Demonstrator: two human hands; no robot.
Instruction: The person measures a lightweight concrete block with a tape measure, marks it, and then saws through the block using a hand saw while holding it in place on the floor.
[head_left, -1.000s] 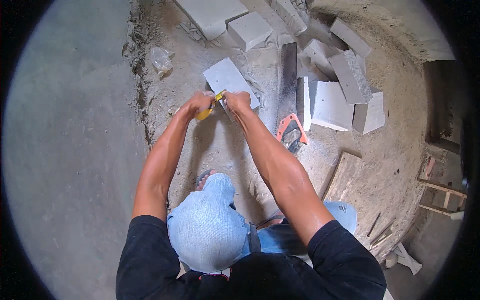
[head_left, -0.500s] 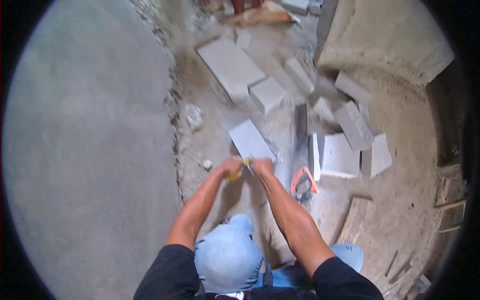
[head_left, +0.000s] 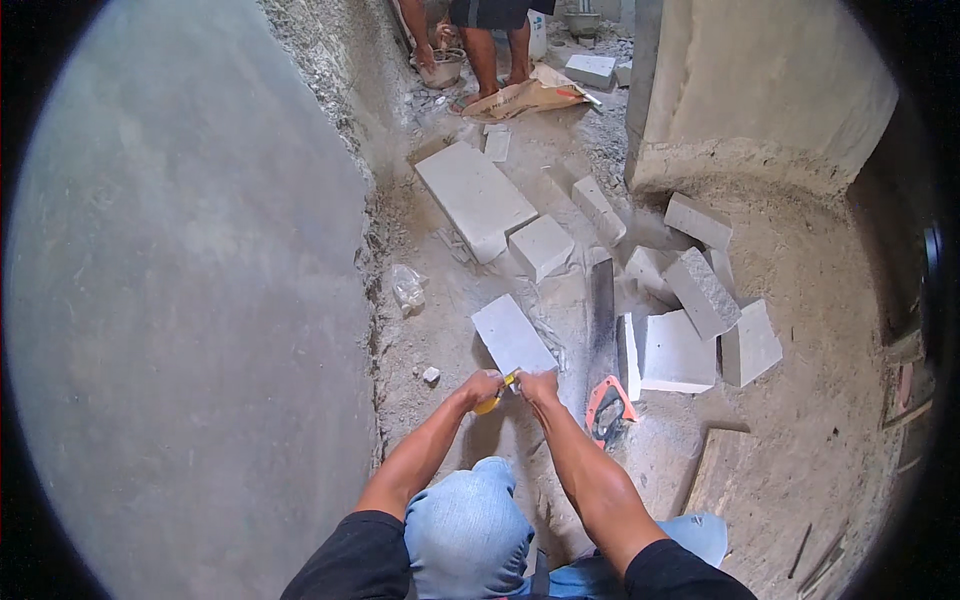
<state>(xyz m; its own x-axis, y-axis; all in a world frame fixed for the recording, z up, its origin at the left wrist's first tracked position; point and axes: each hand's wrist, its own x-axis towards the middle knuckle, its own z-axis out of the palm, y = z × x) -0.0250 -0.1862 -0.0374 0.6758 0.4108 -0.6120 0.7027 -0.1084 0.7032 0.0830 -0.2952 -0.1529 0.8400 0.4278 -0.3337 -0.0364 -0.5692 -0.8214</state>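
Left hand (head_left: 483,386), right hand (head_left: 538,386) curled, near each other; left arm (head_left: 420,457), right arm (head_left: 597,482) stretched forward, converging.

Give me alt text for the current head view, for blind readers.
A person's left hand and right hand hold a yellow tape measure at the near end of a pale, rectangular masonry block on dusty ground. To the right lie a dark-bladed, orange-handled saw and jumbled pale blocks; beyond, another person reaches to a grey bucket.

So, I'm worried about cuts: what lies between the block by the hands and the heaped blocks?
Head view: pale chips, then the saw, lie between the block and the heaped blocks.
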